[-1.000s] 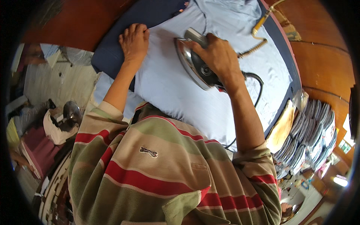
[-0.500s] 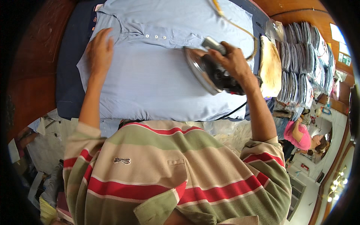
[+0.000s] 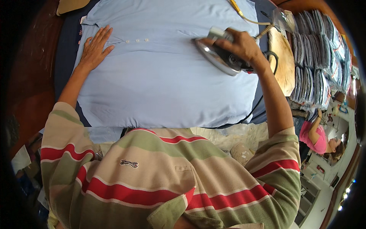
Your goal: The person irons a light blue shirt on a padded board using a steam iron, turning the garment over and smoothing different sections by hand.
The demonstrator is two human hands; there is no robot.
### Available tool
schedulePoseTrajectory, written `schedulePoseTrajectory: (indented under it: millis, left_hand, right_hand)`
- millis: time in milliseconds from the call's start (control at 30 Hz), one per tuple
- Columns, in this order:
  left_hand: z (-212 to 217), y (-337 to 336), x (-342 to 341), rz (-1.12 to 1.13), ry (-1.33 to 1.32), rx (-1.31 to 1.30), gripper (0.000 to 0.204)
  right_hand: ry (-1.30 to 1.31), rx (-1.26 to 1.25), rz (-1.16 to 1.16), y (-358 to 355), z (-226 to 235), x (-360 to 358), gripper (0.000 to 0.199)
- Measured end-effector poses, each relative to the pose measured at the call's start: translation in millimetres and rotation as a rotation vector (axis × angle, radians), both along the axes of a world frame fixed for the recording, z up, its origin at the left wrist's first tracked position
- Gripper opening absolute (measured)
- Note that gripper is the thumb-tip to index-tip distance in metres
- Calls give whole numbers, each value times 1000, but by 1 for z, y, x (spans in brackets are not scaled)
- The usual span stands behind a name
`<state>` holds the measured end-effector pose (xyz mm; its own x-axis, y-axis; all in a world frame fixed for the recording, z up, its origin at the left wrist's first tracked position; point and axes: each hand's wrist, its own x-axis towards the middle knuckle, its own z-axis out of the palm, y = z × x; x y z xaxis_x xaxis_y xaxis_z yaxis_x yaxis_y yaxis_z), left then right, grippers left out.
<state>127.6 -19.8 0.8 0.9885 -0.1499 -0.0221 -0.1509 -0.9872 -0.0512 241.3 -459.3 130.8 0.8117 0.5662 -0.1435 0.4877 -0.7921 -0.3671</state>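
A light blue shirt [image 3: 164, 87] with a row of white buttons lies spread out before me. My left hand [image 3: 96, 49] rests flat on its upper left part, fingers stretched out, left of the buttons. On the right side of the shirt, my right hand [image 3: 244, 45] is wrapped round the handle of a clothes iron [image 3: 220, 60]. The iron's metal soleplate faces down against the cloth, its tip pointing up and left. Slight motion blur softens the iron's handle.
A dark blue cover [image 3: 65, 57] shows under the shirt. At the right edge lies a scorched tan pad [image 3: 281, 63], with a black cord beside it. Beyond stand stacks of bagged folded garments [image 3: 314, 53]. A person in pink [image 3: 314, 137] is farther right.
The shirt and its buttons appear shifted left and smoother at the placket. My left hand has spread flat farther left. The iron has moved slightly up and right.
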Motion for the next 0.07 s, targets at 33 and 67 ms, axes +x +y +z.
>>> schedulePoseTrajectory:
  millis: [33, 67]
  left_hand:
    - [2, -1, 1, 0, 18, 11, 60]
    - [2, 2, -1, -26, 10, 9, 62]
  right_hand:
    - [17, -112, 122, 6, -2, -3, 50]
    - [10, -183, 120, 16, 3, -7, 51]
